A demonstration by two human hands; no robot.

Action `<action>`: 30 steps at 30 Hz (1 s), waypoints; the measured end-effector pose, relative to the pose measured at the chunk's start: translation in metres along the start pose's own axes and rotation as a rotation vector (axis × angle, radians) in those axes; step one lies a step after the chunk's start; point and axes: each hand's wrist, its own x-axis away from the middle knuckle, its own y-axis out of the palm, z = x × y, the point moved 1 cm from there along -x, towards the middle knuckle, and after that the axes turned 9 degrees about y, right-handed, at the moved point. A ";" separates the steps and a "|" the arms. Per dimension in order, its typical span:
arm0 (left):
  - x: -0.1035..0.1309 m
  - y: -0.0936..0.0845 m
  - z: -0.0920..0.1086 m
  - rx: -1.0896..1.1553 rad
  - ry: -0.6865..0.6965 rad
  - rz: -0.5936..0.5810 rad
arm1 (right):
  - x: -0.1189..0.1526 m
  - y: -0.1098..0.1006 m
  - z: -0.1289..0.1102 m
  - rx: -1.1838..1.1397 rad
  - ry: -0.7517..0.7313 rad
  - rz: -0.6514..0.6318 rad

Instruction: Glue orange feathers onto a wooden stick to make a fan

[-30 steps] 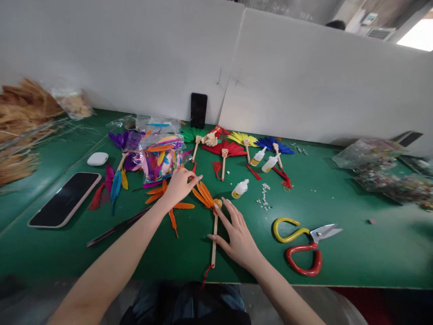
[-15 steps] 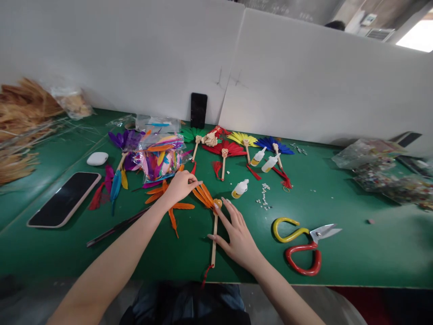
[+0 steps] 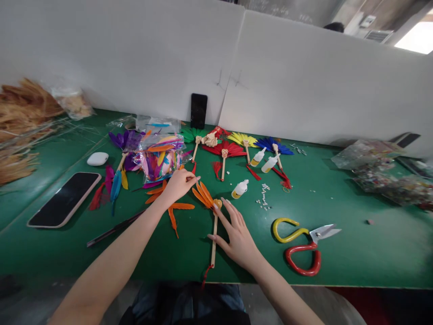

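A small orange feather fan (image 3: 214, 232) lies on the green table, its wooden handle toward me and a red tassel at the lower end. My right hand (image 3: 237, 234) holds it down, index finger at the yellowish base of the feathers and thumb across the handle. Beside the upper tips of its orange feathers (image 3: 202, 195), my left hand (image 3: 179, 185) is closed in a pinch. Whether anything is between those fingers is hidden. Loose orange feathers (image 3: 173, 216) lie under and beside my left wrist. A white glue bottle (image 3: 240, 189) stands tilted beyond my right hand.
Scissors (image 3: 314, 239) with yellow and red handles lie at right. Small white beads (image 3: 264, 197) are scattered past the glue. Finished fans in red (image 3: 224, 151), yellow (image 3: 246, 140) and blue (image 3: 275, 145) lie behind. A phone (image 3: 64, 199) and feather bag (image 3: 160, 160) are at left.
My left hand has shifted slightly left, off the feather tips it was at. The fan's orange feathers now stand a little more apart. My right hand stays in place.
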 end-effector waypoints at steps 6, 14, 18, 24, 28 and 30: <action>-0.002 -0.012 -0.001 0.002 -0.030 0.052 | 0.000 0.001 0.000 -0.002 -0.002 0.005; -0.001 -0.009 -0.002 0.010 -0.027 0.037 | -0.001 0.000 0.000 0.013 -0.019 0.008; -0.001 -0.006 -0.002 0.027 -0.012 0.002 | -0.001 0.000 0.000 0.016 -0.022 0.018; -0.001 -0.008 0.001 0.034 -0.007 -0.007 | 0.000 0.001 0.001 0.021 -0.019 0.010; 0.000 -0.008 0.001 0.033 -0.006 -0.010 | 0.000 0.001 0.000 0.023 -0.022 0.008; 0.000 -0.008 0.001 0.032 -0.006 -0.008 | -0.001 0.000 0.000 0.024 -0.025 0.013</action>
